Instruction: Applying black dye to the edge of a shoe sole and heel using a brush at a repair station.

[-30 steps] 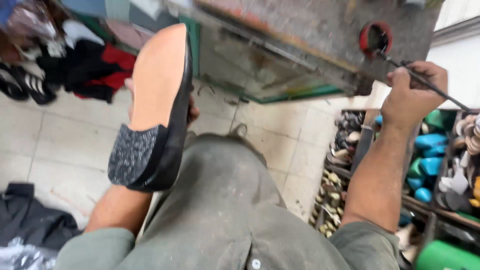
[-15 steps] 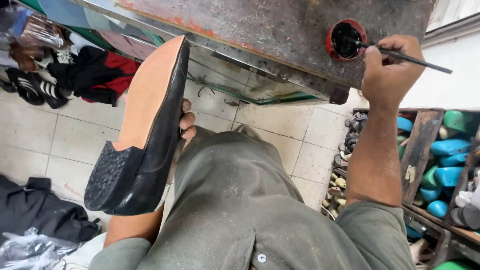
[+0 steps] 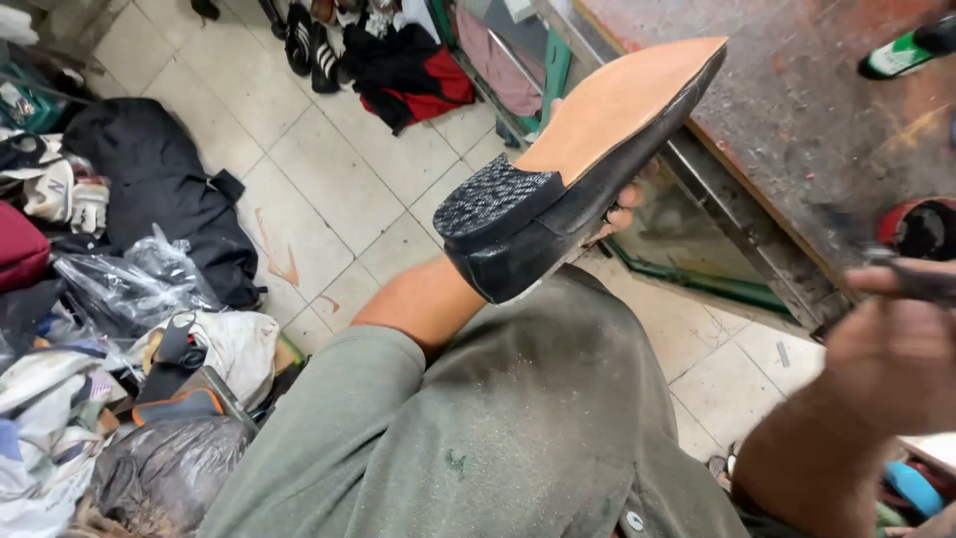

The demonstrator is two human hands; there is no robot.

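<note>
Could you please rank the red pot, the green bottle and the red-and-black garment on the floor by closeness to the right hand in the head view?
From the right hand:
1. Red pot, on the workbench just above the hand.
2. Green bottle, farther up the bench, top right.
3. Red-and-black garment, on the floor, far left beyond the shoe.

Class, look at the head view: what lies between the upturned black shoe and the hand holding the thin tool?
In the head view, between the shoe and the right hand lie the worn bench's edge, glass panel and floor tiles.
</note>
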